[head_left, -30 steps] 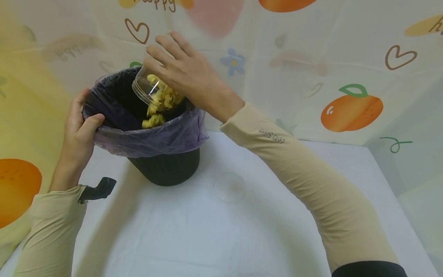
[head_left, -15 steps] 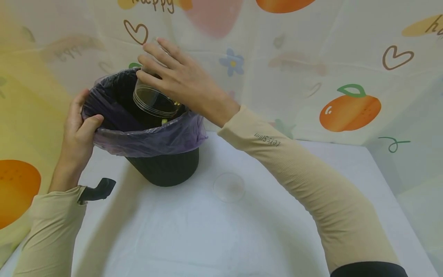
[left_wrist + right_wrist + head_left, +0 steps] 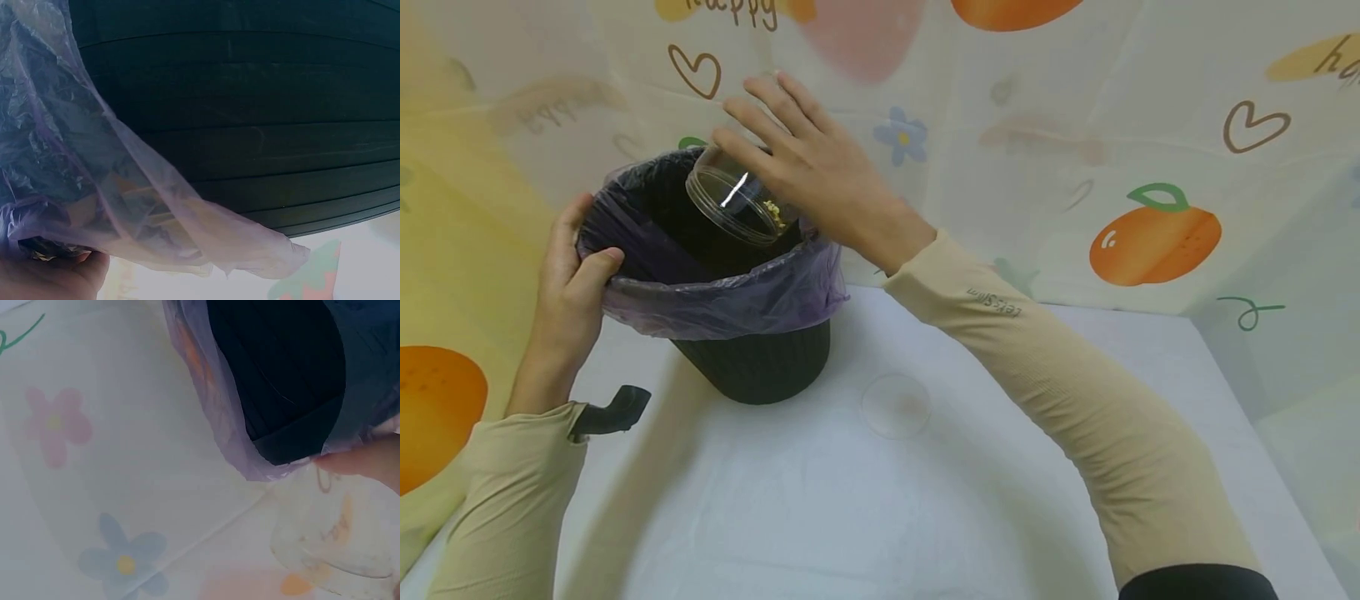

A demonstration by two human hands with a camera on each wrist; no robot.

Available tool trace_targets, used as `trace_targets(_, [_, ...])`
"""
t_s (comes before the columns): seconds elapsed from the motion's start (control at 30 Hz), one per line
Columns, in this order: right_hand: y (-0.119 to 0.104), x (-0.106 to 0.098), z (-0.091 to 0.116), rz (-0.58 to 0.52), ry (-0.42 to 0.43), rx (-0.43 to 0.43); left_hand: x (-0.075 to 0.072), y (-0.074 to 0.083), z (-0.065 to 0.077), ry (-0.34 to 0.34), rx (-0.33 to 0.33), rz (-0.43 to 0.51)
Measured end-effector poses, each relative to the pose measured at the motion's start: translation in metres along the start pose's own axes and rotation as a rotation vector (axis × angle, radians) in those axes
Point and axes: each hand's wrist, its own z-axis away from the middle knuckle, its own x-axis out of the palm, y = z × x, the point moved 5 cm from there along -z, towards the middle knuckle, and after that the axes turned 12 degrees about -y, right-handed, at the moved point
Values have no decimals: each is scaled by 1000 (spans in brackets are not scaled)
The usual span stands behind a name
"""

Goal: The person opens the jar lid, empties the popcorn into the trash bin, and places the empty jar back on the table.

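My left hand (image 3: 568, 283) grips the near-left rim of a dark green trash bin (image 3: 760, 367), thumb over the edge of its purple plastic liner (image 3: 722, 312). In the left wrist view, the liner (image 3: 125, 156) hangs loosely outside the ribbed bin wall (image 3: 262, 112), above part of the hand (image 3: 56, 275). Over the bin's right side, my right hand (image 3: 827, 167) holds a clear plastic jar (image 3: 718, 196) tipped with its mouth toward the bin. A few yellow popcorn-like crumbs (image 3: 773, 212) cling inside. The right wrist view shows the jar (image 3: 331, 544) beneath a finger (image 3: 369, 462).
A clear round lid (image 3: 895, 406) lies flat on the white-covered table (image 3: 850, 517), right of the bin. Behind stands a printed fabric backdrop (image 3: 1000, 100) with oranges, hearts and flowers. A black strap end (image 3: 617, 410) sticks out from the left sleeve.
The popcorn-like pieces have dropped from the jar into the bin, leaving a few crumbs. My right hand dipped the jar further over, then tilted it back slightly. My left hand stayed put.
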Motion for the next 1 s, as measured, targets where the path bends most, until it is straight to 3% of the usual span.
trace_targets(0.1, [6,0,2,-73,-12,32,0,0,-1,5,6,4])
trace_targets(0.33, [21,1,8,-184,-74,99,-1,0,-2,12,4,-84])
trace_targets(0.5, [30,2,15,-254,-79,144,-1,-1,-2,11,14,-57])
trace_targets(0.77, [41,-1,31,-361,1,184,0,-2,-4,8,27,-31])
trace_targets(1.0, [44,0,40,-406,-9,223,-2,-6,-5,19,33,23])
